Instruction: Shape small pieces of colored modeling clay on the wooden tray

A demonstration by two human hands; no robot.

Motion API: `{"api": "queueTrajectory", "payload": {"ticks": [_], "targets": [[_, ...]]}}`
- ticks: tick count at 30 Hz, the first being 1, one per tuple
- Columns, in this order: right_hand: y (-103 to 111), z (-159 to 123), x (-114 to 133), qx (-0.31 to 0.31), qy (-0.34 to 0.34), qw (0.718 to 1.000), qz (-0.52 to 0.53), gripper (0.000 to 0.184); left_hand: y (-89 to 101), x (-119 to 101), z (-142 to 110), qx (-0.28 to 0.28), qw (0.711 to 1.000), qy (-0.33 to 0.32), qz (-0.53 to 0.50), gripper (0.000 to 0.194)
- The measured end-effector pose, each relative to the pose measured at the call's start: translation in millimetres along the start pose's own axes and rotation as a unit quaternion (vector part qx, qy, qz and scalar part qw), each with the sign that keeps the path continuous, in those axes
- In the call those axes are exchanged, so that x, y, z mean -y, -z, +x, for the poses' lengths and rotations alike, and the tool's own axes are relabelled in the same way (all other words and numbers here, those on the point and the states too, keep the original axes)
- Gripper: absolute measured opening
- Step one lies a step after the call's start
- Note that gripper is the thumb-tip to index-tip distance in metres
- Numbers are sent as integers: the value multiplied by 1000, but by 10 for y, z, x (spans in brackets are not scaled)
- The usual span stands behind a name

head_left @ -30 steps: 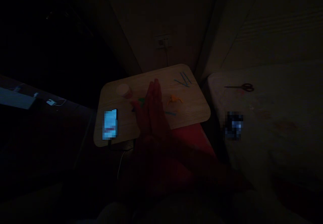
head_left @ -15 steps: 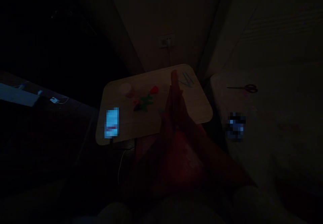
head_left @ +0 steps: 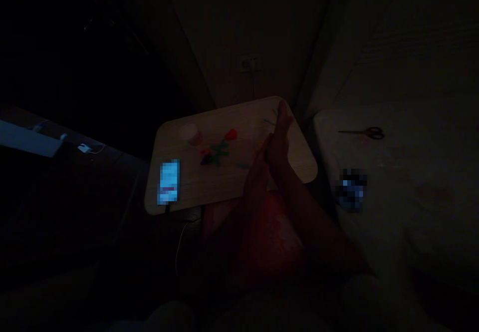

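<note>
The room is very dark. My left hand [head_left: 257,174] and my right hand [head_left: 280,135] are held palm to palm over the right part of a small wooden table [head_left: 194,197], fingers stretched out flat. The right hand reaches further forward than the left. Nothing shows between the palms. Thin blue sticks [head_left: 270,120] lie just beside the right fingertips. A red piece [head_left: 231,134], green pieces [head_left: 219,149] and a dark bit [head_left: 205,160] lie at the table's middle, left of my hands.
A lit phone [head_left: 169,182] lies at the table's front left, a pale round thing [head_left: 189,132] behind it. Scissors [head_left: 365,132] and a blurred dark object [head_left: 352,188] rest on the bed to the right. A wall socket [head_left: 247,64] with a cable is behind the table.
My joined hands have swept from the table's middle to its right side, uncovering the red and green pieces. The right hand has slid forward past the left.
</note>
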State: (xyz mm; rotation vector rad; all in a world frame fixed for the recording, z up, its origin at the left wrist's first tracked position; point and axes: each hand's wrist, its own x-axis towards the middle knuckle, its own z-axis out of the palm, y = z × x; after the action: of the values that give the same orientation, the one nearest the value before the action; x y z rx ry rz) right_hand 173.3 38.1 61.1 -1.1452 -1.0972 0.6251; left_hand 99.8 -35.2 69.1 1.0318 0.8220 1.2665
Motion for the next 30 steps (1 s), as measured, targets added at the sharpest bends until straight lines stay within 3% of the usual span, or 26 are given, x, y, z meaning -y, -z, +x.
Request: {"api": "queueTrajectory", "payload": {"ticks": [6, 12, 16, 21, 30], "targets": [[-1, 29, -301, -69, -44, 995, 64, 92, 85, 116, 20, -41, 999, 5, -18, 37], [128, -136, -195, -83, -73, 990, 85, 82, 277, 135, 145, -81, 992, 42, -88, 40], [346, -314, -71, 1, -119, 989, 90, 54, 432, 131, 245, -121, 989, 23, -76, 31], [432, -500, -2, 144, -152, 974, 85, 45, 478, 78, 252, -73, 997, 20, -15, 36], [445, -545, 5, 182, -181, 960, 110, 44, 557, 58, 252, -23, 999, 32, 7, 39]]}}
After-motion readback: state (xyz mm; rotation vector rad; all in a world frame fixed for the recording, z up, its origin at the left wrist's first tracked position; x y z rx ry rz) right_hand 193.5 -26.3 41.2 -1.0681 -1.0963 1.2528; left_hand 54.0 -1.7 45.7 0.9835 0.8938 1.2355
